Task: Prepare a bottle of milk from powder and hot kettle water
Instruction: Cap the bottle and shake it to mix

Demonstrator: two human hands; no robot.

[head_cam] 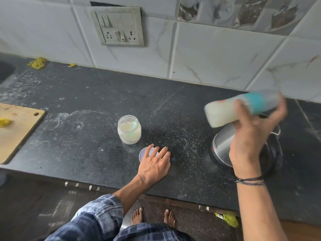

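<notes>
Light wooden chopping board [17, 129] at L edge of black speckled stone counter [86, 94], yellow scrap [5, 122] on it. Crumpled yellow cloth [37, 62] by back wall. Grey switch/socket plate [118, 26] on white tiles [217, 54].

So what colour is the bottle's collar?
Teal collar on the bottle; head view, though blurred.

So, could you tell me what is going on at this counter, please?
A person is mixing milk in a baby bottle. Their right hand grips the milk-filled bottle, tilted and motion-blurred above the steel kettle, likely mid-shake. Their left hand rests flat, touching a round lid on the dark counter. Behind it stands the open powder jar with a scoop inside.
</notes>
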